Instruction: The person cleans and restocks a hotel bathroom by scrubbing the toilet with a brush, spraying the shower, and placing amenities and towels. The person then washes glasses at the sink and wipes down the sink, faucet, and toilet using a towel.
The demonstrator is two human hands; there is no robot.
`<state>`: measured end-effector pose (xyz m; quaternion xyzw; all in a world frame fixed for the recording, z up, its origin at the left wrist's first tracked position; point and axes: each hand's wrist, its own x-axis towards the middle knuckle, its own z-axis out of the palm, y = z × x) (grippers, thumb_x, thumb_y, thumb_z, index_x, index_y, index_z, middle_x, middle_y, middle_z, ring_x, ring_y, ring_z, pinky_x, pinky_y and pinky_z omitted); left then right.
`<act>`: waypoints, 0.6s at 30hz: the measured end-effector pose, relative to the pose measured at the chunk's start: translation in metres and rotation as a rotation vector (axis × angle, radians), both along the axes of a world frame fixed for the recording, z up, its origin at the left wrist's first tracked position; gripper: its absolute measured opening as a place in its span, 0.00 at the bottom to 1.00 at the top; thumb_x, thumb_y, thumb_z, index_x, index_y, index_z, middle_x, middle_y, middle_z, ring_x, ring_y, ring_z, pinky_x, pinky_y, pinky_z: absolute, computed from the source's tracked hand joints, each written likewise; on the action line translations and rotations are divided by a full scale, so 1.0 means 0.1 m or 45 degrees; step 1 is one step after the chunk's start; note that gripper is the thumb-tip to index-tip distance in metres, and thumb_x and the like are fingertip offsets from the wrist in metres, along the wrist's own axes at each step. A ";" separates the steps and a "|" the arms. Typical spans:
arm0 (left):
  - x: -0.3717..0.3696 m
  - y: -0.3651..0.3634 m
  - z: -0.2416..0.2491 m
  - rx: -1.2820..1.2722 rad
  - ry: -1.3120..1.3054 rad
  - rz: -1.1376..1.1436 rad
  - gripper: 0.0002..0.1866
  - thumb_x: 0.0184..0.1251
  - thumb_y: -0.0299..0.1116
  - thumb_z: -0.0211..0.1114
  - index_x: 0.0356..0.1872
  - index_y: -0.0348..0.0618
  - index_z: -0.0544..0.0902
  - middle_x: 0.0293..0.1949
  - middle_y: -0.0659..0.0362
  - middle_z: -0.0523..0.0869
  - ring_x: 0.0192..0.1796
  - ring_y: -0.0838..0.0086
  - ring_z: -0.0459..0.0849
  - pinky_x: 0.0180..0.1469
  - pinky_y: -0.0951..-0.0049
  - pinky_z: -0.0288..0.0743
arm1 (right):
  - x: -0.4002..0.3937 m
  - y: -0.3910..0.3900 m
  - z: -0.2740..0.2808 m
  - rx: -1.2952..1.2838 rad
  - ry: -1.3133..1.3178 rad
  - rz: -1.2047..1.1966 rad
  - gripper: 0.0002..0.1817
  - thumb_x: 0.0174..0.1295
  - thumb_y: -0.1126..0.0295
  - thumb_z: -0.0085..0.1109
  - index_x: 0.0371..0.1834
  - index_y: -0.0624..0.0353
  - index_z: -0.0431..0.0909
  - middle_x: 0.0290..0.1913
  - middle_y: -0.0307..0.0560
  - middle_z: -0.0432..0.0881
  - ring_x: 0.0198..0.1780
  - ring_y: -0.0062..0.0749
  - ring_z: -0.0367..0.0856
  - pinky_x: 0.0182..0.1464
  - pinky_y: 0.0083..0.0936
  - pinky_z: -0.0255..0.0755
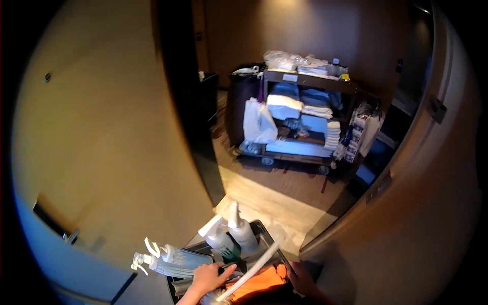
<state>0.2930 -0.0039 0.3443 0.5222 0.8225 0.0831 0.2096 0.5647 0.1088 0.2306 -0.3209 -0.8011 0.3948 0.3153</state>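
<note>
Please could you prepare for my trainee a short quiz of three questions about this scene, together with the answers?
1. What colour is the cloth in the black caddy?
2. True or false: the caddy stands on the cart loaded with linen.
3. Which of the person's hands is nearer the bottles with white tops?

Key:
1. Orange.
2. False; the caddy is at the person's hands, and the cart stands apart, beyond the doorway.
3. The left hand; the right hand is at the caddy's right edge.
</note>
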 end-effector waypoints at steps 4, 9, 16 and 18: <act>-0.37 0.20 -0.72 0.032 0.011 -0.213 0.31 0.62 0.65 0.45 0.30 0.48 0.85 0.23 0.47 0.83 0.32 0.51 0.82 0.35 0.56 0.76 | -0.19 -0.29 -0.79 0.465 0.094 -0.316 0.21 0.58 0.71 0.58 0.56 0.60 0.73 0.37 0.44 0.80 0.36 0.32 0.78 0.38 0.25 0.74; -0.22 0.19 -0.28 0.329 -0.007 -0.222 0.27 0.64 0.61 0.47 0.29 0.51 0.84 0.23 0.47 0.82 0.31 0.50 0.81 0.34 0.56 0.74 | -0.10 -0.41 -0.47 -0.203 0.475 -0.405 0.21 0.55 0.73 0.59 0.54 0.60 0.75 0.56 0.51 0.73 0.51 0.40 0.74 0.50 0.29 0.72; -0.86 0.85 0.16 0.602 -0.145 -0.084 0.33 0.69 0.55 0.43 0.19 0.36 0.81 0.20 0.44 0.80 0.28 0.50 0.81 0.35 0.59 0.73 | 0.15 0.00 0.10 -0.266 0.572 -0.484 0.17 0.70 0.63 0.39 0.45 0.63 0.77 0.37 0.41 0.80 0.33 0.16 0.74 0.29 0.11 0.58; -1.00 0.82 0.32 0.732 -0.115 -0.157 0.34 0.69 0.55 0.43 0.18 0.33 0.79 0.18 0.44 0.79 0.26 0.52 0.81 0.35 0.60 0.73 | 0.21 -0.09 -0.08 -0.210 0.618 -0.567 0.17 0.71 0.64 0.38 0.41 0.63 0.77 0.30 0.41 0.79 0.27 0.16 0.74 0.28 0.11 0.58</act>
